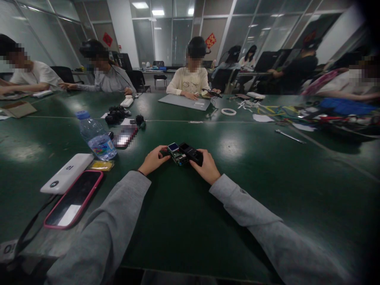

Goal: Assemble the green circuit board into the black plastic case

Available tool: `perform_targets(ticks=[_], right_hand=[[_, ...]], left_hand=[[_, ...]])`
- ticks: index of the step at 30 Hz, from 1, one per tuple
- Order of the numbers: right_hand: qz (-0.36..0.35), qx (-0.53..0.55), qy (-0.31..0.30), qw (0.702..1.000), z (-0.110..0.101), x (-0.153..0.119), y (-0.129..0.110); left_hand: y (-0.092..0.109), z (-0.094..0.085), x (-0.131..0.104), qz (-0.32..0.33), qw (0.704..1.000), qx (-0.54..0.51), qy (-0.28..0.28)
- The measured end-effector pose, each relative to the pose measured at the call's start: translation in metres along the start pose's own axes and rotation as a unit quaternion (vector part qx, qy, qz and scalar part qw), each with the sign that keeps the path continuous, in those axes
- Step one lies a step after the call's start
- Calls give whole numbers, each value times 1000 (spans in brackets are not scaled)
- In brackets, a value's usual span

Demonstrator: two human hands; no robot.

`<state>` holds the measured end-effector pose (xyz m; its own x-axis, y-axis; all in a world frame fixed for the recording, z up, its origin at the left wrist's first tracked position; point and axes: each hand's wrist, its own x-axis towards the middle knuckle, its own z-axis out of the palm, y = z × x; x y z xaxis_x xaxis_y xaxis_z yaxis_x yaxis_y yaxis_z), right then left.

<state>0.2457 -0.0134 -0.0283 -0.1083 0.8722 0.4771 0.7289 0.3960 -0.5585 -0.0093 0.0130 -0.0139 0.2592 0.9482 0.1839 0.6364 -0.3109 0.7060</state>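
Note:
Just above the dark green table my two hands meet in the middle of the view. My left hand pinches the left edge of a small green circuit board that carries a little square screen at its top. My right hand is closed round a black case, thumb on its near side. The board and the case touch or overlap at the middle; whether they are joined I cannot tell. The far fingers of both hands are partly hidden.
To the left lie a water bottle, a white power bank, a pink-cased phone and a yellow packet. A wrench and tangled cables lie right. Opposite, a person sits at a grey board.

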Motion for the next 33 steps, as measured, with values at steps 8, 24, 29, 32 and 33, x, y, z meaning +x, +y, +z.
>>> perform_targets(ticks=[8,24,29,32,33], right_hand=[[-9,-1,-7,1000,-1,0,-2],[-14,-23,-21,999,-2,-1,-4],[-17,-22,-23,999,-2,-2,-4],[-16,-19,-25,999,-3,-1,-4],[-14,-19,-23,999,-4,-1,-4]], left_hand=[[1,-2,0,14,1000,24,-12],[0,0,0,16,999,31,3],[0,-1,-1,23,999,38,5],[2,-1,-1,19,999,46,4],[4,-1,-2,17,999,50,5]])
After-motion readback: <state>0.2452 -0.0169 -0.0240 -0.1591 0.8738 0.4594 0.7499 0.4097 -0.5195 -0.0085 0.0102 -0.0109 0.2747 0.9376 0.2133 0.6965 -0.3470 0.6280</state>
